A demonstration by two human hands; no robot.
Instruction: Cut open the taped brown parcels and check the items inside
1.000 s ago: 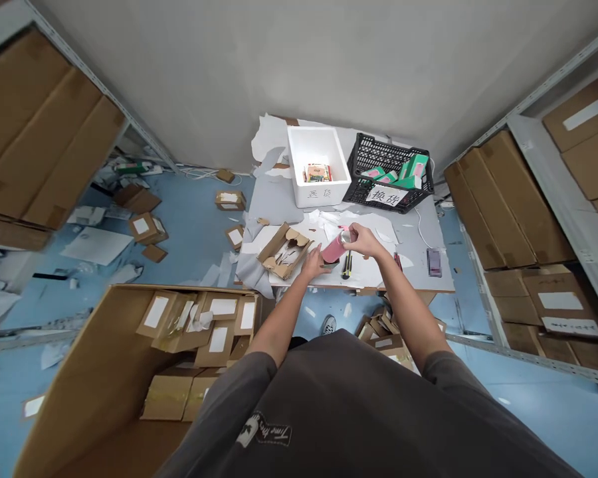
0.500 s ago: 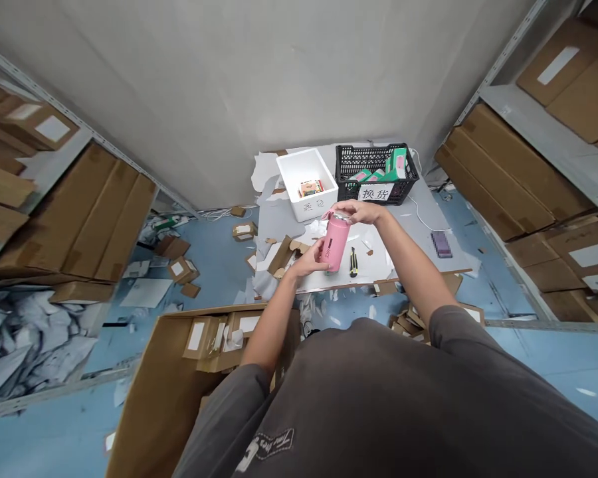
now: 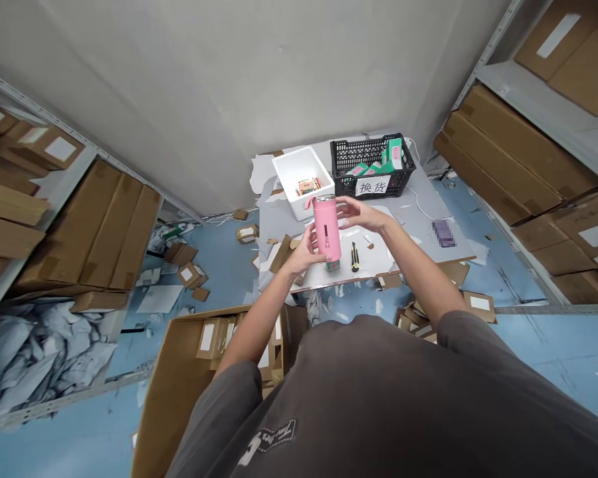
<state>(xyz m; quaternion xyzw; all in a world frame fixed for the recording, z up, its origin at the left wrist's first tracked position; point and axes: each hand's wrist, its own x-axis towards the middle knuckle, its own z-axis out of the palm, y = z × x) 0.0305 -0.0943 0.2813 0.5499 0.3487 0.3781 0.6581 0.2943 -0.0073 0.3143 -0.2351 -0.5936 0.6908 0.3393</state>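
Note:
A pink bottle (image 3: 327, 229) with a silver rim and a pink strap at its top stands upright above the table. My left hand (image 3: 306, 252) is wrapped round its lower left side. Beside its upper right side is my right hand (image 3: 355, 214), fingers apart and curved toward the bottle; contact at the fingertips is unclear. Just right of the bottle, a black and yellow utility knife (image 3: 355, 257) lies on white paper. Something green shows under the bottle's base.
Behind the bottle, a white foam box (image 3: 303, 174) and a black crate (image 3: 372, 166) with green packs stand on the table (image 3: 423, 245). A purple blurred item (image 3: 444, 234) lies right. A large open carton (image 3: 179, 378) is near my left arm. Shelves flank both sides.
The bottle has turned from tilted to upright and shifted slightly left in view. My right hand has come off its top to its right side, with the fingers spread. The view has shifted slightly.

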